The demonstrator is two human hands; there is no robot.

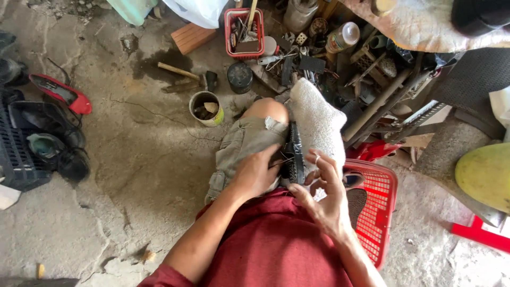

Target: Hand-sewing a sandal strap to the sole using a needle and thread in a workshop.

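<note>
The black shoe (294, 154) stood on edge between the person's knees, just past centre toward five o'clock, wedged against a white cloth (317, 125) over the right leg. The left hand (256, 174) gripped its near side, fingers curled closed around the edge; the right hand (321, 194) hovered beside it at three o'clock, fingers spread wide and holding nothing I could make out. Fine stitching seemed in hand, so the knees should clamp firmly, and the left hand keep the sole from twisting. A tin can (206, 108) stood at eleven o'clock on the floor.
</note>
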